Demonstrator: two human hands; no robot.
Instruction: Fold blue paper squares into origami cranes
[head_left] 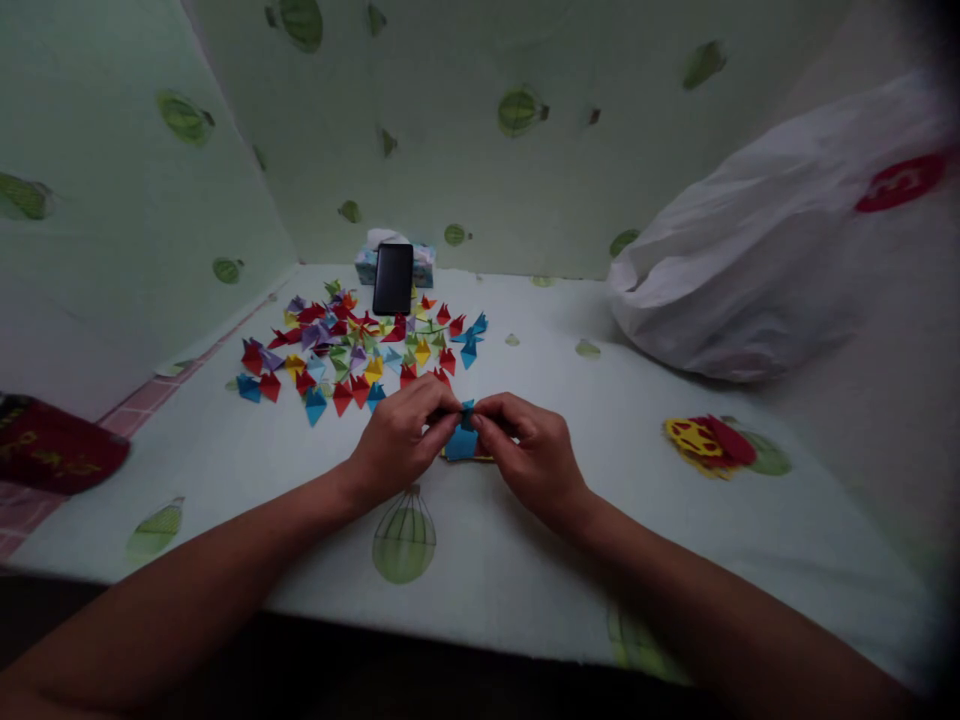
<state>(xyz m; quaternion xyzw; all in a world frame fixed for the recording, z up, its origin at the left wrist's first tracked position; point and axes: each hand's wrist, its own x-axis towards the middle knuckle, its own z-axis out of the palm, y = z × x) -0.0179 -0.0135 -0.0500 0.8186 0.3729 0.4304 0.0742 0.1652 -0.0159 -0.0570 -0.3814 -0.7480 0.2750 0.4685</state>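
Observation:
Between the fingertips of both hands is a small folded piece of blue paper (468,408). My left hand (405,432) pinches it from the left, and my right hand (531,445) pinches it from the right. Just below, on the table, lie flat coloured paper sheets (461,446) with blue on top and a yellow edge showing; my hands partly cover them. Beyond my left hand spreads a pile of folded paper cranes (343,350) in red, blue, yellow, purple and green. The fold details of the held paper are too small to make out.
A black phone (393,280) leans on a tissue box (365,266) behind the cranes. To the right sit a large white plastic bag (720,260) and red and yellow cut-out pieces (701,442). A dark red item (60,445) stands at the left edge.

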